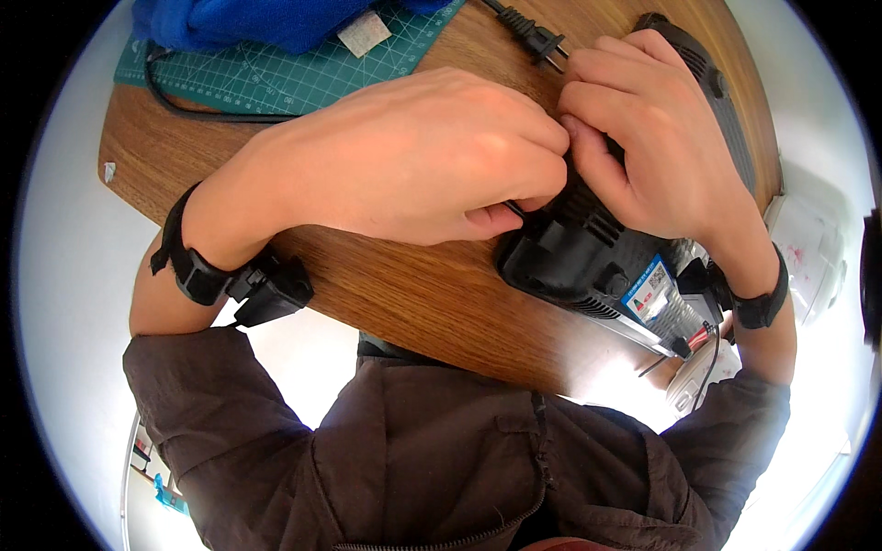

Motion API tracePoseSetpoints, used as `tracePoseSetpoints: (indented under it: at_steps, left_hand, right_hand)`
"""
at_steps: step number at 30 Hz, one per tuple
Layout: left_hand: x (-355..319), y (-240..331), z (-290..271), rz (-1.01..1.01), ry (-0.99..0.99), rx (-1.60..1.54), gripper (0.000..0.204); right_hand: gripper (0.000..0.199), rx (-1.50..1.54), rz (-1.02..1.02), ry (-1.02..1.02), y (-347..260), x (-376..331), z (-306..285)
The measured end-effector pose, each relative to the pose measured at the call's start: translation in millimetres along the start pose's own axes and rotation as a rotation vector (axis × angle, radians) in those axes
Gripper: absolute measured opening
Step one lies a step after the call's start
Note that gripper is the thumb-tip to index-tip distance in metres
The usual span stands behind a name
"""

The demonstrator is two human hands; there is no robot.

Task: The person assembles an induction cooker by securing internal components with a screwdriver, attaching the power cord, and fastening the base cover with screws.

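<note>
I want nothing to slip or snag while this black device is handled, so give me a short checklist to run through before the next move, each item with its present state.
1. Left hand on the black ribbed plastic device: ok, fingers curl against its near end.
2. Right hand steadying it: ok, it lies over the device's top.
3. Device fully on the round wooden table: not ok, its labelled end reaches the table's edge.
4. Black two-pin power plug unplugged: ok, it lies loose on the table.
5. Thin wires at the device's end unsnagged: cannot tell.
6. What the fingertips pinch: cannot tell, hidden.
</note>
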State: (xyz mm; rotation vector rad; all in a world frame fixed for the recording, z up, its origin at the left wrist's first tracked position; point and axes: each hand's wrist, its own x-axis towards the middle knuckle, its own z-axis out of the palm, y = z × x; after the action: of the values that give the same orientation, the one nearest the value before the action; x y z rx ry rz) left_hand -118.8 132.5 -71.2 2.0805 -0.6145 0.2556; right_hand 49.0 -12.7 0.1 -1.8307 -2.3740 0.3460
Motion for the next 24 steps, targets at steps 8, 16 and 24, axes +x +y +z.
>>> tracePoseSetpoints:
  at_steps: [8,16,24]
  left_hand:
    - [1,3,-6,-0.109,-0.058,-0.101,0.019]
    - [2,4,-7,-0.133,-0.088,-0.092,0.018]
    - [4,9,-6,-0.134,-0.065,-0.093,0.019]
  right_hand:
    - [0.005,-0.014,-0.017,0.045,-1,-1,1]
    - [0.009,-0.123,0.071,0.089,-7,-4,-8]
    - [0.01,-0.085,0.006,0.329,2,-3,8]
